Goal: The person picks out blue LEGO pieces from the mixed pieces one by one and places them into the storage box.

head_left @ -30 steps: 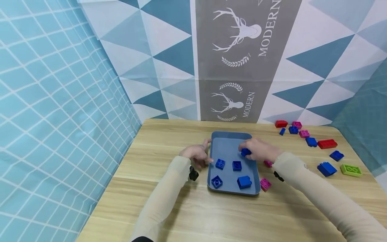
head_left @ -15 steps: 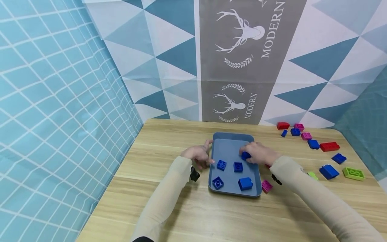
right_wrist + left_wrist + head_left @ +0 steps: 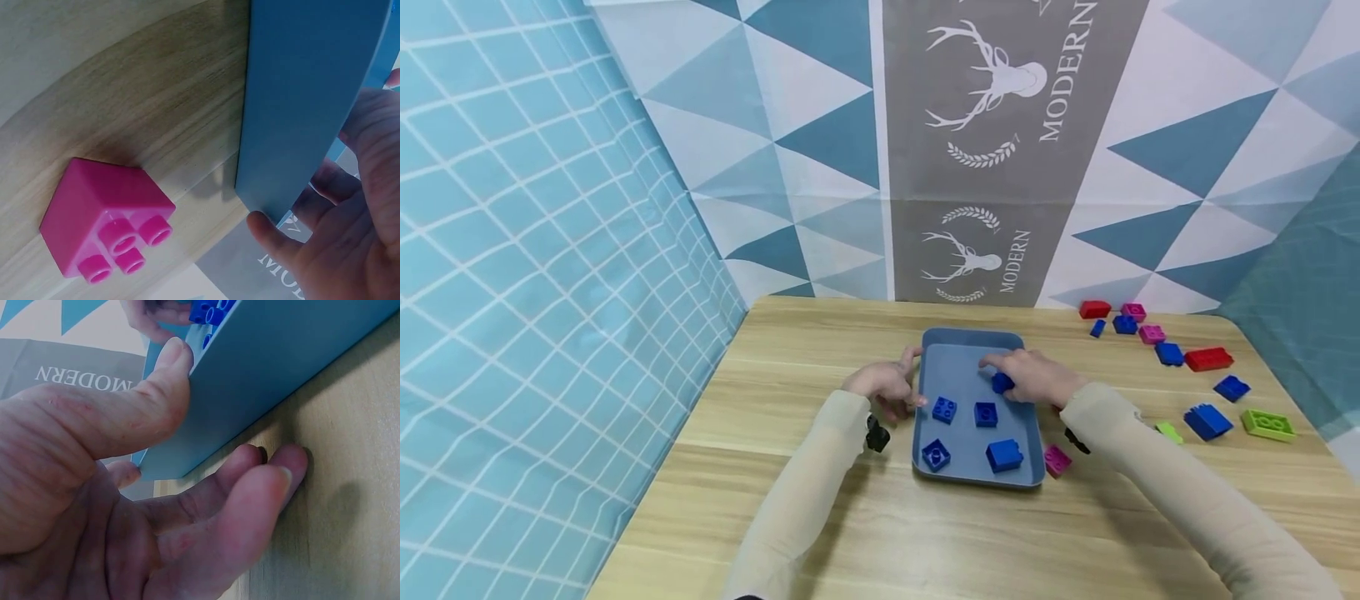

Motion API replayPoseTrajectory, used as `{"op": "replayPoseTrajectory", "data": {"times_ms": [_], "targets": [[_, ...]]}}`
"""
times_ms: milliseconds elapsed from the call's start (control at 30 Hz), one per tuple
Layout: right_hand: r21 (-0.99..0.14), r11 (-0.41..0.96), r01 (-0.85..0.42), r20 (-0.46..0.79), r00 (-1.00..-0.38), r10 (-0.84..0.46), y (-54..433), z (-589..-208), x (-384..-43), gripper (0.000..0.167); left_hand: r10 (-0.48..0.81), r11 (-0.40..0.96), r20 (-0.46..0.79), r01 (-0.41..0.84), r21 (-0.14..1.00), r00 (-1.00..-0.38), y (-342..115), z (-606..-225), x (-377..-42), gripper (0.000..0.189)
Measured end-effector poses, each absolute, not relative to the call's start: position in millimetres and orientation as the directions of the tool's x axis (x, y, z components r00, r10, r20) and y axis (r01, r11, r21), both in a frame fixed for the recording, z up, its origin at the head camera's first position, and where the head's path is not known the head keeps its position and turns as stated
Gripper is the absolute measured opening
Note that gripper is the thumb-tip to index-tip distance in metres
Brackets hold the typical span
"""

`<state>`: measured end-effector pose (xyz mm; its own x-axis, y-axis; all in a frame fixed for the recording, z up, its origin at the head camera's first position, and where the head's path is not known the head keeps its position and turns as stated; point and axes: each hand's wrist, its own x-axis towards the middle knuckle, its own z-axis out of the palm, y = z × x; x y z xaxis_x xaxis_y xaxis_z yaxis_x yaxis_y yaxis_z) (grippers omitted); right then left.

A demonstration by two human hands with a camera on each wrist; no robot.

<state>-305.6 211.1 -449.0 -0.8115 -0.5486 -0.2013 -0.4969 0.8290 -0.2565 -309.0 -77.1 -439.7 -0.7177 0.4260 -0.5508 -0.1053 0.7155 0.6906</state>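
A blue-grey tray [image 3: 973, 336] lies on the table with several blue bricks in it, among them a four-stud brick [image 3: 944, 409] and a larger brick [image 3: 1004, 455]. My left hand [image 3: 886, 386] rests along its left side. In the left wrist view the thumb touches the tray's rim, while the other fingers spread loosely outside its wall. My right hand [image 3: 1033, 377] reaches over the right rim, index finger stretched out, just above a blue brick [image 3: 1002, 382] in the tray. That brick is partly hidden, and the right wrist view shows none between the fingers.
A pink brick [image 3: 106, 215] lies on the table close to the tray's right wall. Farther right are a green brick [image 3: 1268, 424], a red brick [image 3: 1208, 359], a blue brick [image 3: 1207, 422] and several more. A patterned cloth [image 3: 820, 167] hangs behind the table.
My right hand's index finger has straightened and lifted away from the blue brick, which stays in the tray beneath the hand. The left hand keeps its place at the tray.
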Motion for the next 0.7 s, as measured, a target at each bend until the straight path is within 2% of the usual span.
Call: {"op": "replayPoseTrajectory", "data": {"times_ms": [133,333,500,700], "targets": [[-0.304,0.829,-0.469,-0.194,-0.821,-0.536,215,-448,-303,0.065,0.424,0.715,-0.549,-0.106,0.691,-0.721,-77,-441,-308,0.108],[-0.376,0.797,-0.473,-0.055,-0.847,-0.529,227,-438,-301,0.056,0.412,0.714,-0.557,-0.124,0.689,-0.722,-77,-439,-306,0.109],[-0.354,0.803,-0.479,0.029,-0.864,-0.503,250,-424,-297,0.052,0.405,0.717,-0.556,-0.125,0.686,-0.726,-75,-436,-306,0.109],[-0.310,0.842,-0.442,0.048,-0.892,-0.450,292,-420,-293,0.048,0.404,0.725,-0.556,-0.117,0.679,-0.727,-73,-437,-306,0.108]]}}
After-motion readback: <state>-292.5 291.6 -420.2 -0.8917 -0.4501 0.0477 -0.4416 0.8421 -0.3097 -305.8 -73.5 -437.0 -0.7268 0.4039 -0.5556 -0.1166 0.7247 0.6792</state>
